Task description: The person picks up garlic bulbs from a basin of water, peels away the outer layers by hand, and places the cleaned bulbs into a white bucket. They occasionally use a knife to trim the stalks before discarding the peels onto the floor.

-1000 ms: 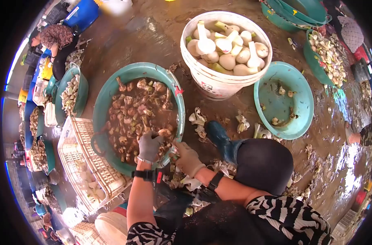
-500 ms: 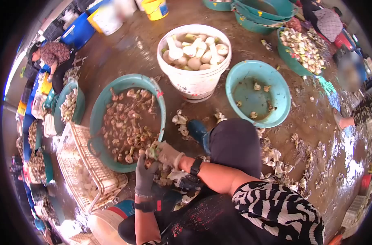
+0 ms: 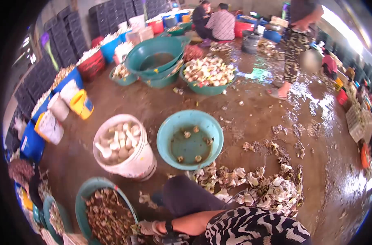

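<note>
Reaching from a black-and-white patterned sleeve [image 3: 255, 224], the wearer's right hand [image 3: 149, 228], in a pale, soiled glove, lies beside the lower-right rim of a round green plastic tub [image 3: 80, 206]. Its fingers point toward blurred greenish matter [image 3: 135, 229] at the rim; whether they grip it, or touch the rim, cannot be told. The left hand is outside the visible area, so its state cannot be told. Inside the tub, numerous brown, soil-stained bulbs [image 3: 106, 212] form a crowded layer. A black wristband [image 3: 169, 226] encircles the right wrist, and a dark-clothed knee [image 3: 186, 196] is raised just beyond the forearm. Above the tub stands a white plastic bucket [image 3: 144, 165] filled with pale, peeled bulbs [image 3: 122, 153], some with thick stems. To its right, a shallow teal basin [image 3: 163, 141] contains a few small bulbs [image 3: 187, 134]. Pale papery peelings [image 3: 272, 190] are heaped on the wet brown floor [image 3: 243, 116], right of the knee. Farther out are nested green tubs [image 3: 135, 61], a green tub piled with whitish bulbs [image 3: 208, 89], a standing person [image 3: 294, 53] in patterned trousers and two seated people [image 3: 222, 24].
</note>
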A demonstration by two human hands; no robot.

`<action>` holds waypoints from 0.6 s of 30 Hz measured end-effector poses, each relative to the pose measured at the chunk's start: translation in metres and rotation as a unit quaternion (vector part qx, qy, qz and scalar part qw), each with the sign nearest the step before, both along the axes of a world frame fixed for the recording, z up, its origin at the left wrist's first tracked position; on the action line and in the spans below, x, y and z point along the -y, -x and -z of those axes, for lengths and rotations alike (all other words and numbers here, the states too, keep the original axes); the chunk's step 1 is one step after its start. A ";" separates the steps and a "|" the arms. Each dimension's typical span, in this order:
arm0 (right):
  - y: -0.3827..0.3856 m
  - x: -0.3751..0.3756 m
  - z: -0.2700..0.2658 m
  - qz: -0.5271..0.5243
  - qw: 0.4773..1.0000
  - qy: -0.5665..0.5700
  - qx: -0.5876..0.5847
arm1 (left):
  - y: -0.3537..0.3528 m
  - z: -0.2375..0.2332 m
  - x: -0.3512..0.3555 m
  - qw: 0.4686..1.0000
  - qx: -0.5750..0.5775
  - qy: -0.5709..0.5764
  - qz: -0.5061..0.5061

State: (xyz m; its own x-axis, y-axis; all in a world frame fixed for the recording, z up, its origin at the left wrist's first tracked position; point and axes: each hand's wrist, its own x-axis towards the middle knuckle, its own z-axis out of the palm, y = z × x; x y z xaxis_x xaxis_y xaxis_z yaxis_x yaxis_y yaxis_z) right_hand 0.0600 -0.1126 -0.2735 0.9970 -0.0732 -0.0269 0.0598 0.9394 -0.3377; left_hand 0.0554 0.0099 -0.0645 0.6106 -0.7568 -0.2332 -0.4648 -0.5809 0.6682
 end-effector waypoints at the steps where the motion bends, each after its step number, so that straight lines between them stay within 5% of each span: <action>1: 0.052 0.019 -0.088 0.052 0.941 0.321 -0.095 | 0.012 -0.016 0.017 0.998 0.056 -0.002 0.006; 7: 0.102 0.078 -0.160 0.110 0.901 0.388 -0.159 | 0.069 -0.052 0.109 0.995 -0.011 0.083 0.057; 18: 0.108 0.100 -0.187 0.091 0.807 0.547 -0.203 | 0.115 -0.064 0.164 0.985 -0.085 0.129 0.082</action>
